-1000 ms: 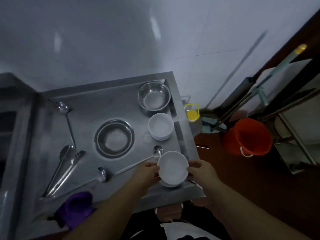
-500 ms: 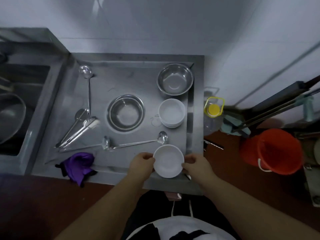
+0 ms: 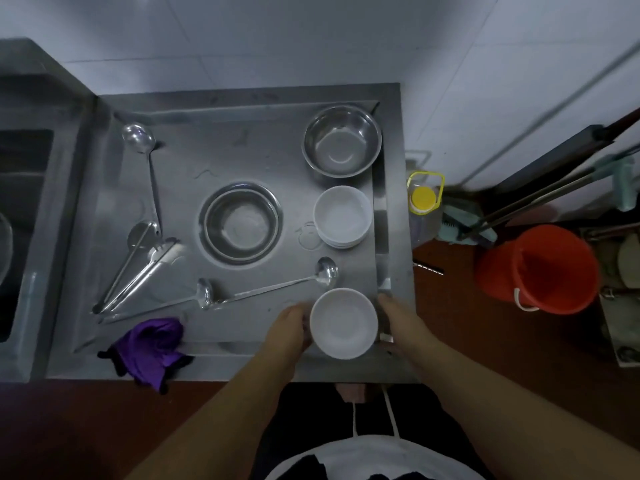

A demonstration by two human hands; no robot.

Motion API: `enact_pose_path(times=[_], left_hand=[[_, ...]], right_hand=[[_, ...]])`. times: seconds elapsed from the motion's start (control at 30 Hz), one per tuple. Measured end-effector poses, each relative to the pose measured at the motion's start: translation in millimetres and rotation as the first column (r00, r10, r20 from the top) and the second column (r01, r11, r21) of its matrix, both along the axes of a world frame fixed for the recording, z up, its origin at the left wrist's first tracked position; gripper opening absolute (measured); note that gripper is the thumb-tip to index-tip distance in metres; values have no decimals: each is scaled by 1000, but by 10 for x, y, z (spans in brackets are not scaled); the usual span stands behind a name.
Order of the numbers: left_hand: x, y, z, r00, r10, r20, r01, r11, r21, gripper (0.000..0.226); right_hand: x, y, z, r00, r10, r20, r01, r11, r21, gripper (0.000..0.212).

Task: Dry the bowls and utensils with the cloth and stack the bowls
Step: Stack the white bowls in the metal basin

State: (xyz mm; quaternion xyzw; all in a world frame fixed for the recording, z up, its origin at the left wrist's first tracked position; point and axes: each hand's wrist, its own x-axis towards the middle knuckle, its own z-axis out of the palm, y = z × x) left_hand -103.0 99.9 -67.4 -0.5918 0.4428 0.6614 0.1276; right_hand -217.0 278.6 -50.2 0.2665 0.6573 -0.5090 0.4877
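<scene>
Our left hand (image 3: 289, 329) and right hand (image 3: 398, 318) hold a white bowl (image 3: 343, 323) between them, one at each side of its rim. The fingers of both hands curl against the bowl's edge, though the fingertips themselves are hidden behind it, so we cannot tell how far they wrap underneath. The bowl sits open side up at the near right corner of the steel surface (image 3: 242, 143).

Just beyond our fingers lies a ladle (image 3: 277, 287), its cup close to the bowl's far rim and its handle running away to the left. A second ladle (image 3: 156, 304) lies further left, its cup just beside the first ladle's handle end. Past the first ladle's cup stands a stack of white bowls (image 3: 343, 216), and beyond that a steel bowl (image 3: 343, 140) in the far right corner. Left of the stack, well apart from our hands, a wider steel bowl (image 3: 240, 223) rests on the surface.

Far to the left of our fingers lie more long-handled utensils (image 3: 138, 268) in a loose bundle, with a spoon (image 3: 147, 168) beyond them. The purple cloth (image 3: 150, 346) lies crumpled at the near edge, to the left of our left hand and apart from it.

An orange bucket (image 3: 536, 268) stands on the floor off to the right.
</scene>
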Motion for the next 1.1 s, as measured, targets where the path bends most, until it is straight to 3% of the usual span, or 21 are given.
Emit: enact_pose_path(times=[0.13, 0.27, 0.37, 0.5, 0.6, 0.77, 0.9, 1.1], left_hand=[[26, 82, -90, 999, 35, -18, -32, 993, 109, 33], [42, 142, -184, 995, 71, -64, -59, 981, 184, 44], [77, 142, -217, 985, 63, -163, -23, 972, 234, 37], [84, 132, -195, 978, 42, -203, 8, 971, 237, 34], [74, 111, -152, 979, 30, -200, 21, 969, 246, 45], [-9, 3, 107, 978, 30, -207, 21, 971, 240, 62], [-202, -171, 509, 977, -3, -215, 53, 972, 229, 42], [-814, -516, 1156, 949, -107, -295, 153, 978, 139, 39]], right_hand=[[113, -64, -121, 988, -129, 88, 128, 992, 15, 32], [198, -56, -260, 989, -106, 103, 105, 994, 9, 38], [235, -42, -250, 985, -144, 96, 146, 989, -22, 42], [289, -55, -168, 984, -151, 95, 157, 986, -62, 50], [280, -91, -86, 983, -153, 102, 160, 984, -75, 51], [89, -151, 181, 987, -125, 105, 133, 988, -74, 42], [-146, -297, 547, 992, -108, 70, 114, 990, -81, 44], [-615, -613, 1001, 982, -183, -41, 170, 961, -219, 46]])
